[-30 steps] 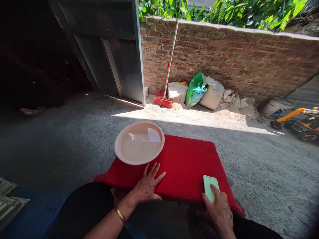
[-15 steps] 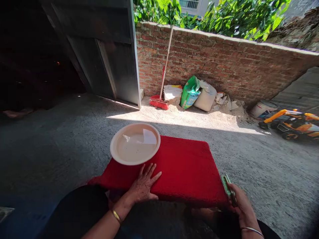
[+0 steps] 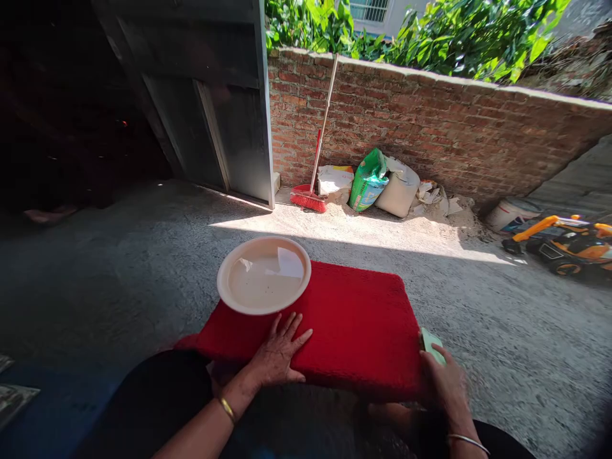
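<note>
A red plush cloth (image 3: 356, 325) is spread over a low surface in front of me and hangs down at its edges. My left hand (image 3: 278, 357) lies flat on the cloth's near left part, fingers spread. Just beyond its fingertips stands a pale, shallow basin (image 3: 264, 309) holding water with a few dark specks. My right hand (image 3: 445, 379) grips a light green scrub brush (image 3: 431, 345) at the cloth's right edge. The back of the brush shows, while its bristles face the cloth and are mostly hidden.
Along the brick wall (image 3: 406, 115) stand a red broom (image 3: 310, 202), a green sack (image 3: 369, 182) and a whitish sack (image 3: 398, 191). A bucket (image 3: 511, 215) and a toy excavator (image 3: 568, 245) are at the right. A metal door (image 3: 239, 127) stands open at the left.
My right hand has turned the brush over, so its back shows instead of the bristles, and brought it slightly left against the cloth's edge. My left hand stays on the cloth.
</note>
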The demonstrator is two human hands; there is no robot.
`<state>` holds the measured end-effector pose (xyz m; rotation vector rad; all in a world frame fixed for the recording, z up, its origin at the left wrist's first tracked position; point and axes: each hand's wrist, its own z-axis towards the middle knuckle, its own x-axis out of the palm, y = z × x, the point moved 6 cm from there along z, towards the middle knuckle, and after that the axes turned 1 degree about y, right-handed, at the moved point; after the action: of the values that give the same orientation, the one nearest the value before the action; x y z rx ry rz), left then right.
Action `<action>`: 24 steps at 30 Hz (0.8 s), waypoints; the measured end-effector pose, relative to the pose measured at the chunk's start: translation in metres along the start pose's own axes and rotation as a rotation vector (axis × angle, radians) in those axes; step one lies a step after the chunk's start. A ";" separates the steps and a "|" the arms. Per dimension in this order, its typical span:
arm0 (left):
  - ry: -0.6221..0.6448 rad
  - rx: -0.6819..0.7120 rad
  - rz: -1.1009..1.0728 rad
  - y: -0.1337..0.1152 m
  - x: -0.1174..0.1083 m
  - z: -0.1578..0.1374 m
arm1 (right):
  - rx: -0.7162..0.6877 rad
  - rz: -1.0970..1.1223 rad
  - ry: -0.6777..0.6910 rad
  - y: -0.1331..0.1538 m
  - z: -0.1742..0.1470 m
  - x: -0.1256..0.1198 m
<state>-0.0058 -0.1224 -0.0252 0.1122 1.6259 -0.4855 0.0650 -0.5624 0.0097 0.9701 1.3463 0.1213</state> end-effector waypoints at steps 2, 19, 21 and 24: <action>-0.004 0.001 -0.011 0.000 0.001 0.000 | -0.075 -0.170 0.038 0.014 -0.012 0.014; 0.013 0.019 -0.139 -0.002 0.007 0.004 | -0.344 -0.043 0.342 0.078 -0.085 0.085; 0.007 0.018 -0.148 -0.004 0.009 0.004 | -0.249 -0.136 0.245 0.072 -0.072 0.079; -0.013 0.009 -0.148 -0.006 0.005 0.002 | -0.276 -0.245 0.238 0.080 -0.086 0.092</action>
<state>-0.0066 -0.1300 -0.0287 -0.0052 1.6261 -0.6056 0.0528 -0.4138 -0.0006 0.5662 1.6076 0.2347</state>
